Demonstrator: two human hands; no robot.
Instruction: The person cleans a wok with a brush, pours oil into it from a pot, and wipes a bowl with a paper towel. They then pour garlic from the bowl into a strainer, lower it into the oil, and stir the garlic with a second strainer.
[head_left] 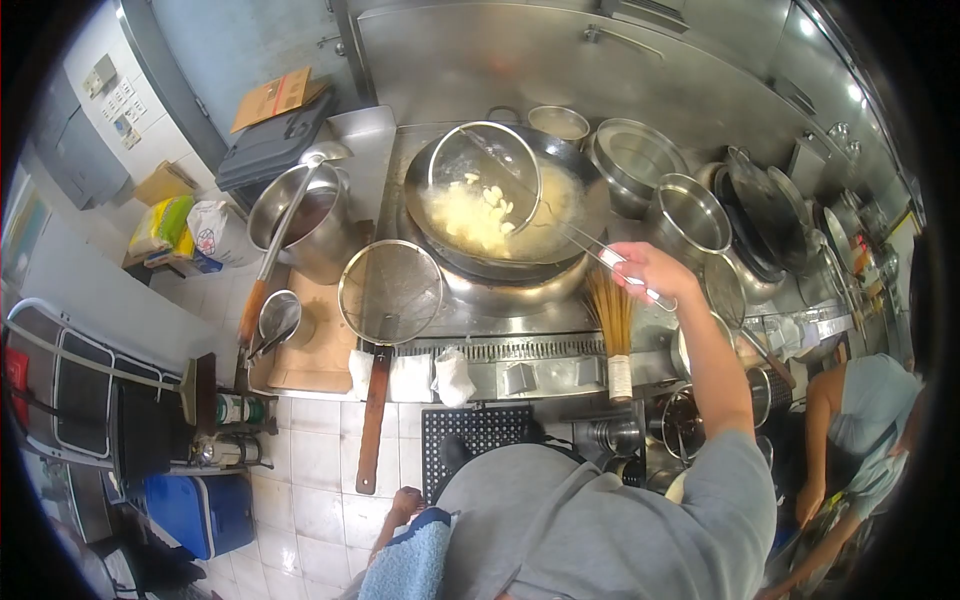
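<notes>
My right hand [645,274] grips the white-wrapped handle of a wire strainer [486,180], whose round basket is over the large black wok [590,205]. Pale yellow food pieces [475,215] lie in and below the basket, in bubbling, steaming liquid. My left hand [405,503] hangs low at my side, beside a blue towel [410,560]; its fingers look curled, and whether they hold anything is hidden. A bamboo brush [612,320] stands just below my right hand. A second strainer [390,292] with a wooden handle rests on the stove's front edge.
At the left are a steel pot [318,220] with a long ladle across it and a small steel cup [282,318]. Steel pots [690,215] and stacked woks [765,205] stand at the right. A co-worker [860,400] is at the lower right.
</notes>
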